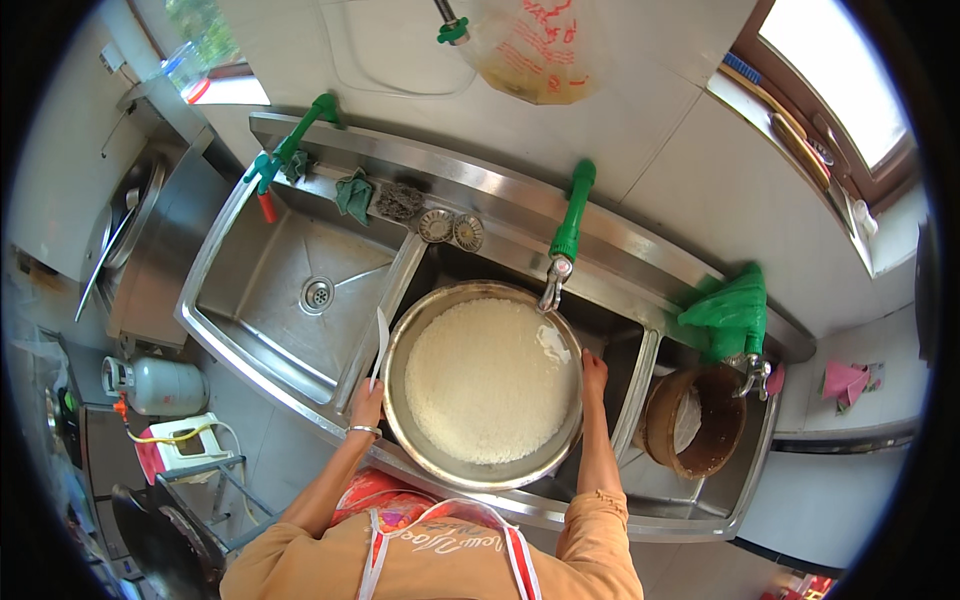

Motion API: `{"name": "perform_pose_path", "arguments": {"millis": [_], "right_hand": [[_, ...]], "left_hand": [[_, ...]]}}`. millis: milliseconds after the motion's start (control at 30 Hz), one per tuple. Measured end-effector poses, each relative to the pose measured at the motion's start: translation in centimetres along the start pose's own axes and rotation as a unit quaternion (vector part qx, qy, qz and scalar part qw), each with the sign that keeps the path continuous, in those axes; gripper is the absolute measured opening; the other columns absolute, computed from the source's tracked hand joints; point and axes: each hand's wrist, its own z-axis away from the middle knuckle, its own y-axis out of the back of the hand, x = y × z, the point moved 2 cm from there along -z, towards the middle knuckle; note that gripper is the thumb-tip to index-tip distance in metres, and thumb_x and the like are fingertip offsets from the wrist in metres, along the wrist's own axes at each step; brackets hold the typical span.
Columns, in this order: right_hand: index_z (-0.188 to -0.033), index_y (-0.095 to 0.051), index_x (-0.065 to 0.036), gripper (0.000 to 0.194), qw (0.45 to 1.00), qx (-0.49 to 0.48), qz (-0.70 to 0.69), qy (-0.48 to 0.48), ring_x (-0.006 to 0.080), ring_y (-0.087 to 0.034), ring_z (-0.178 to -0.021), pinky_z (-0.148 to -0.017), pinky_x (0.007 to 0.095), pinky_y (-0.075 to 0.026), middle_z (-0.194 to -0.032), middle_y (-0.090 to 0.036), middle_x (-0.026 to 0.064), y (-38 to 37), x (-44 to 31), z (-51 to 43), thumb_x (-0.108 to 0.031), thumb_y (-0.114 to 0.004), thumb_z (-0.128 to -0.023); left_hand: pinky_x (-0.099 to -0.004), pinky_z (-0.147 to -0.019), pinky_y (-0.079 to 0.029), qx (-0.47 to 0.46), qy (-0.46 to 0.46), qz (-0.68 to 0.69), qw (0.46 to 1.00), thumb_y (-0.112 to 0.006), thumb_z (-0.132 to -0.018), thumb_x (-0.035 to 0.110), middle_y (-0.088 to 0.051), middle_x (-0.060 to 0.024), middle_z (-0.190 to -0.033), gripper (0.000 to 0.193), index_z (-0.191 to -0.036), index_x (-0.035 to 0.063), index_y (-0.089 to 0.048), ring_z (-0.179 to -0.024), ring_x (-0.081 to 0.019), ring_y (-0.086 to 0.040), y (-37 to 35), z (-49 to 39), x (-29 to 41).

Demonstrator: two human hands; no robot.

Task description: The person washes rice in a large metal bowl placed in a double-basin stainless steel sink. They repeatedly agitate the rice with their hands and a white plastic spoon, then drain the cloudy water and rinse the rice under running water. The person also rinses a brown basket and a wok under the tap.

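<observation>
A large round metal basin [480, 480] is in the middle compartment of the stainless steel sink. White rice grains [487, 382] fill much of it, with a shiny patch of water near the tap side. My left hand [367, 405] grips the left rim and also holds a thin white utensil [381, 349], perhaps a scoop or paddle, pointing away from me. On the opposite rim is my right hand [595, 375], its fingers curled over the edge. The middle tap [556, 281], on a green pipe, hangs over the basin's far right rim.
To the left is a sink compartment [292, 300] with a drain; a wooden steamer bucket [660, 427] tilts in the right one. Green cloths [354, 196], a scourer [400, 201] and drain strainers [452, 229] line the ledge. A gas cylinder [169, 385] stands on the floor at left.
</observation>
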Motion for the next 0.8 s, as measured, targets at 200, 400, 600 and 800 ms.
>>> {"name": "perform_pose_path", "arguments": {"millis": [200,400,600,800], "right_hand": [[-0.073,-0.059,0.002,0.038,0.998,-0.017,-0.051,0.037,0.0111,-0.042,-0.06,-0.056,0.0291,-0.036,-0.062,-0.053,0.0025,4.1,-6.9,3.7,-0.034,-0.056,-0.086],[-0.074,-0.06,-0.002,0.034,0.989,-0.048,-0.126,0.054,0.0075,-0.04,-0.057,-0.052,0.0238,-0.032,-0.064,-0.051,-0.0029,5.8,-10.0,5.1,-0.033,-0.057,-0.088],[-0.066,-0.054,-0.002,0.038,0.993,-0.02,-0.084,0.083,0.0078,-0.035,-0.058,-0.051,0.0262,-0.029,-0.058,-0.042,-0.0033,4.5,-9.5,4.4,-0.034,-0.056,-0.087],[-0.07,-0.056,-0.004,0.035,0.989,-0.037,-0.133,0.049,0.0068,-0.035,-0.057,-0.052,0.0251,-0.029,-0.06,-0.043,-0.0051,3.8,-7.4,3.8,-0.034,-0.057,-0.087]], "left_hand": [[-0.0215,-0.044,-0.042,-0.022,0.008,0.063,0.998,-0.047,-0.091,0.023,-0.051,0.0022,-0.068,0.018,-0.094,0.0064,-0.054,-0.055,-0.0062,-0.048,1.4,1.3,1.2],[-0.0206,-0.044,-0.042,-0.01,0.0,0.038,0.999,-0.048,-0.09,0.026,-0.05,0.0026,-0.067,0.021,-0.096,0.0067,-0.054,-0.055,-0.0056,-0.048,2.3,1.3,1.2],[-0.037,-0.067,-0.042,0.026,-0.022,-0.064,0.997,-0.05,-0.087,0.023,-0.055,-0.0136,-0.072,0.024,-0.095,0.0009,-0.055,-0.069,-0.0258,-0.054,0.5,-2.3,-1.5],[-0.0419,-0.063,-0.041,0.053,-0.125,-0.149,0.98,-0.049,-0.088,0.023,-0.055,-0.0194,-0.073,0.022,-0.09,0.0005,-0.052,-0.07,-0.0363,-0.053,-0.1,-2.4,-1.8]]}}
